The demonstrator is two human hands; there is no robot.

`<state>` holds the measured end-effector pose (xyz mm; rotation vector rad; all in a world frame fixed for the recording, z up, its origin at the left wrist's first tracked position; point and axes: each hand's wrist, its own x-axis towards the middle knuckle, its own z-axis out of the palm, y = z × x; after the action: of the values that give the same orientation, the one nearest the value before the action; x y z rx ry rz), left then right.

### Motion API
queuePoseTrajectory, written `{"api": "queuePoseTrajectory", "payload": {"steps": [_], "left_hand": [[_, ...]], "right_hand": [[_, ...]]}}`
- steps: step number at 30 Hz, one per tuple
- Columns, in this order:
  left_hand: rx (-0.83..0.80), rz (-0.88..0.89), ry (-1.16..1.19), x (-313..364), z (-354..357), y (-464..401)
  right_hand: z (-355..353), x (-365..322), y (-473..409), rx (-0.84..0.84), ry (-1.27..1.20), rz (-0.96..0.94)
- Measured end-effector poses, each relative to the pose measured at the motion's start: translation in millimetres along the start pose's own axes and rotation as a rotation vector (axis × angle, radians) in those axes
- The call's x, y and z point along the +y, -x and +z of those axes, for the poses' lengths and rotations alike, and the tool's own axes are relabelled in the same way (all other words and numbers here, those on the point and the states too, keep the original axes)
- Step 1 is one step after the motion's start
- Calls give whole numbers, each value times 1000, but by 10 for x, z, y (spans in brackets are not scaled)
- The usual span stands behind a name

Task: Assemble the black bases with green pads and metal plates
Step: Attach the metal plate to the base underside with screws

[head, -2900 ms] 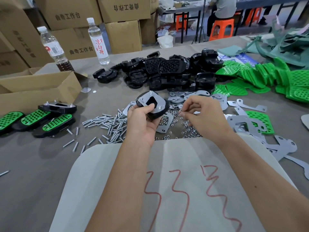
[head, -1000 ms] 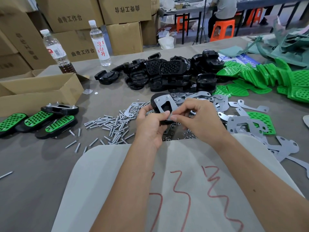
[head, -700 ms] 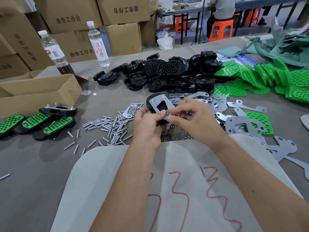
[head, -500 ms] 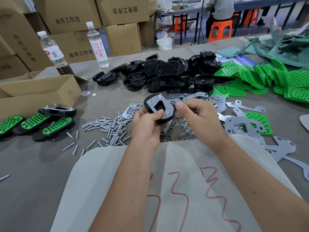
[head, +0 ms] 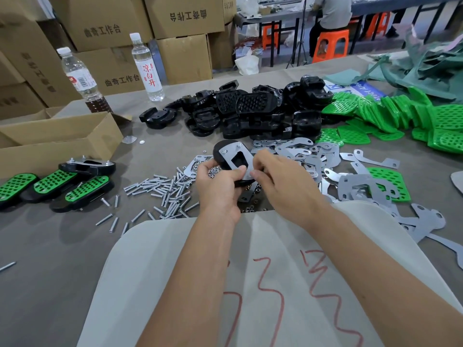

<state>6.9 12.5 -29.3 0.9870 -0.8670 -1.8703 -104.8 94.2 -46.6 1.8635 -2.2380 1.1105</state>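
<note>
Three finished green-padded assemblies (head: 53,182) lie at far left on the grey table (head: 50,246), beside loose screws (head: 162,191). One black base (head: 221,154) with a metal plate (head: 234,159) on top is held above the table at centre, tilted, long axis running away and leftward. Left hand (head: 220,189) grips its near end; right hand (head: 280,179) pinches the plate's edge. Cardboard boxes (head: 105,21) stand behind.

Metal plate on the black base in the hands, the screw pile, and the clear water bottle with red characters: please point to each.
metal plate (head: 231,153), head view, upper flat face.
screw pile (head: 165,190), head view, middle of heap.
water bottle (head: 148,73), head view, white label.
</note>
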Motion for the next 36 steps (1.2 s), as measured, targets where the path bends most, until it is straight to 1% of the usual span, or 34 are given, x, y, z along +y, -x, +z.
{"api": "queuePoseTrajectory", "payload": {"steps": [3, 7, 12, 17, 19, 22, 25, 27, 29, 31, 33, 36], "left_hand": [[16, 34, -59, 3, -10, -18], [60, 56, -127, -1, -15, -51], [106, 119, -177, -59, 28, -22], [140, 215, -212, -158, 101, 40], [147, 209, -213, -189, 115, 50], [144, 200, -212, -199, 124, 51], [166, 178, -216, -180, 121, 51], [173, 149, -189, -146, 125, 56], [205, 131, -179, -74, 90, 38], [245, 121, -134, 47, 11, 16], [311, 144, -86, 165, -87, -21], [491, 239, -38, 308, -236, -91]], "right_hand": [[10, -40, 9, -47, 127, -17], [16, -81, 1, -104, 220, -8], [54, -144, -4, -57, 356, 18], [72, -163, -12, -22, 461, 125], [70, -168, -15, -20, 469, 174], [72, -171, -19, 4, 424, 226], [80, -153, -16, 32, 379, 238], [62, -104, -21, 82, 287, 235], [42, -70, -32, 97, 150, 195], [36, -118, -58, 11, 33, 113], [93, -234, -156, -95, -14, 6], [288, -520, -426, -102, -59, -80]]}}
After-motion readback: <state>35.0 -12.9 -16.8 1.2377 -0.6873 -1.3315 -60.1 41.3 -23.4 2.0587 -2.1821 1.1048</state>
